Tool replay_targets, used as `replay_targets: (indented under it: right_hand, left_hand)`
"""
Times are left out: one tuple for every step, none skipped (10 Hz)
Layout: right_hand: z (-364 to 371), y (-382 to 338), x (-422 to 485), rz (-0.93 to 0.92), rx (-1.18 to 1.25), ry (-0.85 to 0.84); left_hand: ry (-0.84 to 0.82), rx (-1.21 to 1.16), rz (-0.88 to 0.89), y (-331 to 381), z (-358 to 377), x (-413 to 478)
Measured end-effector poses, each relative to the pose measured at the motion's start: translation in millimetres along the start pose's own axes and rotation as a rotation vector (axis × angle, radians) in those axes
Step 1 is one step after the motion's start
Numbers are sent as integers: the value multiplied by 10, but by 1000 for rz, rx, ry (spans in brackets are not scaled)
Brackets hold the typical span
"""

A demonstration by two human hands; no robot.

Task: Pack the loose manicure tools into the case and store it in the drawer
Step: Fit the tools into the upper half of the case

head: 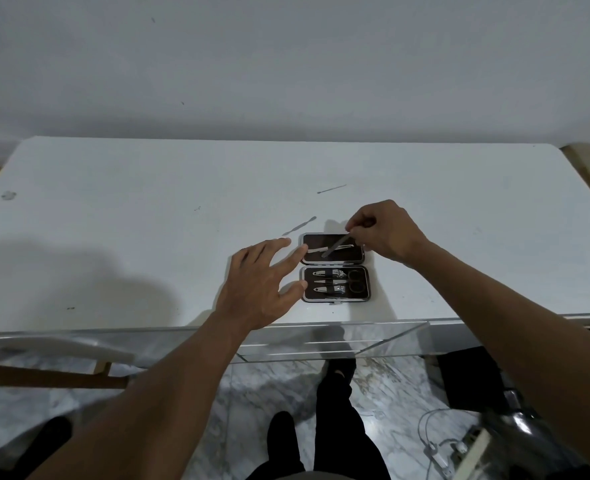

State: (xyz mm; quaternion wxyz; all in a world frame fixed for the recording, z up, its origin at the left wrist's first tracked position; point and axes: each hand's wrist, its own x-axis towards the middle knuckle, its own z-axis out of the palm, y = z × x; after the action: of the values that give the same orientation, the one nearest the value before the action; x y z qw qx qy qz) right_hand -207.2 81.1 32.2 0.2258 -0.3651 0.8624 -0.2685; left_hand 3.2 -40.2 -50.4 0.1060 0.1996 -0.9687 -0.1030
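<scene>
Head: open case (318,241) holds clippers (335,273), scissors (347,280); right hand (387,230) pinches file (330,251).

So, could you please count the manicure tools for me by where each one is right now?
Loose on the table: 2 (flat-ended tool, thin pick)
Near half of the case: 3 (upper clipper, lower clipper, scissors)
Far half: 1 (metal strip)
Pinched in the right hand: 1 (file)
Total: 7

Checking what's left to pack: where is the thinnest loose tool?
In the head view, the thin pick lies on the table, right of centre, beyond the open case and behind the other loose tool.
</scene>
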Motion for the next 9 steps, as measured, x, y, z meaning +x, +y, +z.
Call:
replay_targets:
  right_hand:
    - [-37, 89, -36, -147, -324, -35]
    - [-86, 219, -105, -252, -563, -130]
    - [-116, 273, -179, -359, -680, -181]
    - [-135, 308, -222, -412, -744, -174]
    - [-149, 334, -223, -394, -754, -151]
    - [-115, 323, -222, -406, -768, -160]
    - [-64, 306, -232, -411, -767, -161]
    - [-51, 311, -253, -393, -776, -151]
    - [-40, 316, -274, -395, -792, -135]
  left_hand:
    - [1, 2, 0, -3, 1, 8]
    - [-2, 4, 3, -4, 13, 2]
    - [-3, 0, 2, -13, 18, 6]
    - [-4, 7, 5, -9, 15, 7]
    - [-3, 10, 5, -11, 18, 8]
    - [-5, 15, 4, -13, 22, 9]
    - [-2, 16, 6, -12, 21, 12]
    - [0, 20, 5, -9, 20, 11]
    - [2, 10, 3, -12, 25, 9]
